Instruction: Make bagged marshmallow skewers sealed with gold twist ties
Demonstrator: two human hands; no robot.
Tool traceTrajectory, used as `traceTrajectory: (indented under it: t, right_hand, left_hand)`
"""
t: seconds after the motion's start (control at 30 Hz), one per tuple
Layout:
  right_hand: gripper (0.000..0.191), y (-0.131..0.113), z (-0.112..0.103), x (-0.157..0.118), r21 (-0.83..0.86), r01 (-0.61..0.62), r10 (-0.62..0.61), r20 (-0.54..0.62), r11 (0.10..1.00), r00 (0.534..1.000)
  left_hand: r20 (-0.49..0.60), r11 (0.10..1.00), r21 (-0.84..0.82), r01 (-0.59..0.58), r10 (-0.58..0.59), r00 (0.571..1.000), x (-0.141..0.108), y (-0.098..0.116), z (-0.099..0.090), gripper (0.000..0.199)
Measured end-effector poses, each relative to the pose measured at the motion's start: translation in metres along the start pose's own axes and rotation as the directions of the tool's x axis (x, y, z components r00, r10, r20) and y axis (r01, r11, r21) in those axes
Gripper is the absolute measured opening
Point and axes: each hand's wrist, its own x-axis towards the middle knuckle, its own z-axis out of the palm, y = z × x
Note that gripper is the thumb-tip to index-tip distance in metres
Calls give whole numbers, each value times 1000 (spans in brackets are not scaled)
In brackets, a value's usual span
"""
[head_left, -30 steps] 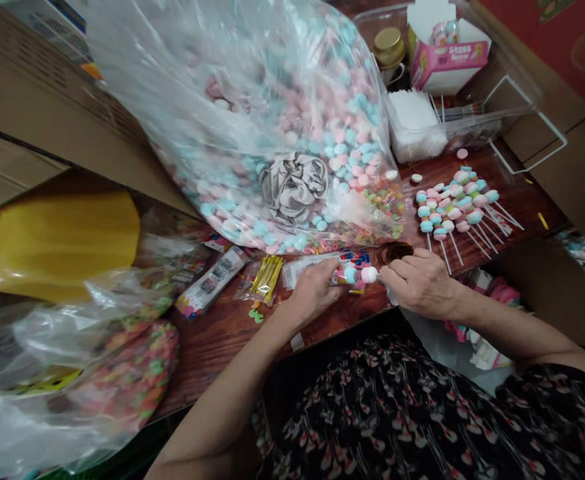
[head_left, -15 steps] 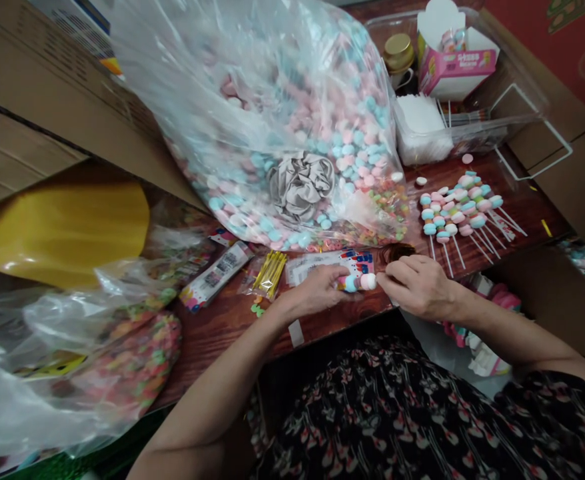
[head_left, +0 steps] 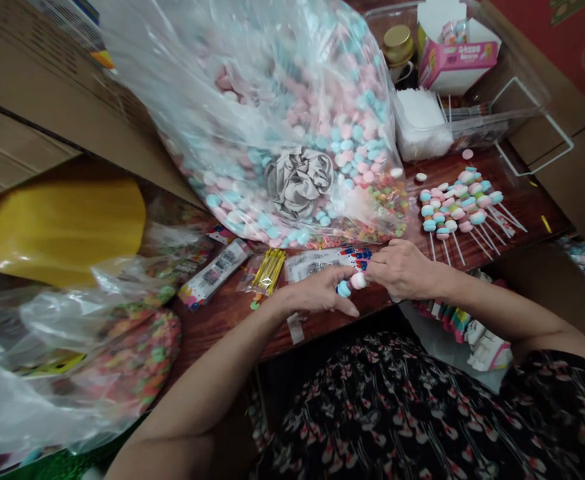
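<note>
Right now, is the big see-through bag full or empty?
Full: pink and blue candies pack the big clear plastic bag, pressing against its sides right up to the top of the view.

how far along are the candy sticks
Looks early on. Done: a batch of finished candy sticks lies to the right of the hands. In hand: the left hand and right hand are working on a blue candy and a white candy. Left: the big clear bag of candies is still very full.
</note>
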Motion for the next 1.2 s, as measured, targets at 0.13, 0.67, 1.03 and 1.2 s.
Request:
traceTrajectory:
  t: [0.13,0.67,1.03,1.2]
  right_hand:
    - [22,8,16,-4,281,-95,122,-82,955,989]
    - [14,-43,62,27,512,-145,420,-475,846,773]
    - [14,-51,65,30,238,-226,323,-553,944,768]
    - [25,-81,62,38,779,-214,556,-199,589,807]
  left_hand:
    - [-209,998,5,-59,59,976,-35,29,-31,71]
    - [-874,416,-452,-789,-30,485,-35,-8,-2,44]
    - [-802,302,-594,-745,-158,576,-35,-2,-17,43]
    - [-859,274,-512,-814,-129,496,-28,0,-14,47]
